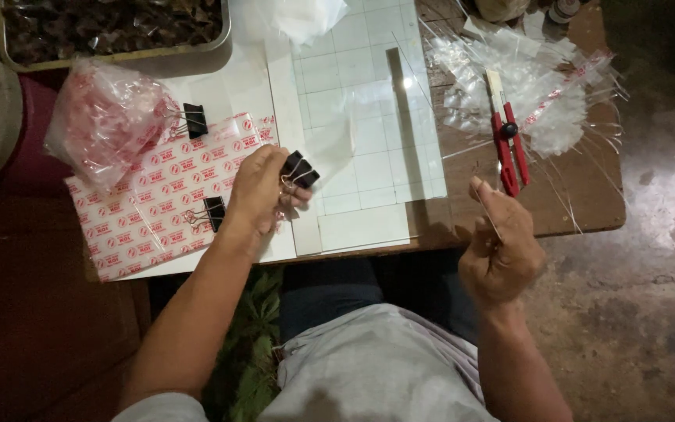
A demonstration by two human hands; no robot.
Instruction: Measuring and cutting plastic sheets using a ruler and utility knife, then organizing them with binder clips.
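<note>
Your left hand (263, 191) pinches a stiff, springy clip (300, 169) by its wire handles, while your right hand (501, 254) nips a flimsy plastic strip (487, 209).

Left hand (263, 191) reaching forward from a bare forearm, back of hand upward, fingers (294, 191) curled tight in a pinching grip. Right hand (501, 250) raised nearer the body, wrist bent, fingers folded inward, thumb and forefinger pressed together at the top. Both forearms bare, elbows bent, hands well apart.
</note>
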